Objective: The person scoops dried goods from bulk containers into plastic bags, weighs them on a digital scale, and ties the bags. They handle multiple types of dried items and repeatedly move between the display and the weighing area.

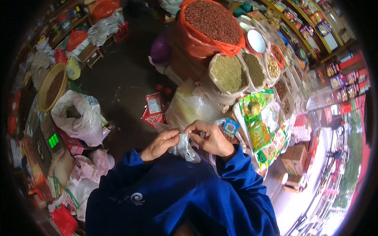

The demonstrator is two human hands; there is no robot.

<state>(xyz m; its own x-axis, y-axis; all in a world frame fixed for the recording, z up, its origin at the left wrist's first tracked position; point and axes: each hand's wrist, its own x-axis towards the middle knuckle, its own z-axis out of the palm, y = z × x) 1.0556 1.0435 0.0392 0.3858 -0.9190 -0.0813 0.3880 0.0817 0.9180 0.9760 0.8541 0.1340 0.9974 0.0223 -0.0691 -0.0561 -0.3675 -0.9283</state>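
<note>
Close in front of my chest, both hands hold a thin, translucent plastic bag (185, 149). My left hand (164, 143) pinches its gathered upper part between thumb and fingers. On the other side, my right hand (211, 138) grips the bag's edge with bent fingers and thumb. The bag's lower end hangs against my blue jacket (165, 183); whether anything is inside, I cannot tell. Just beyond my hands stands a large clear plastic sack (192, 103) with pale contents. Red packets (154, 106) lie to its left.
An orange-lined sack of dried red spice (212, 22) stands ahead, beside open sacks of greenish seeds (230, 72). Green food packets (258, 129) lie to the right. On the left are a white woven bag (78, 118), a round basket (53, 85) and a scale with a lit display (53, 141).
</note>
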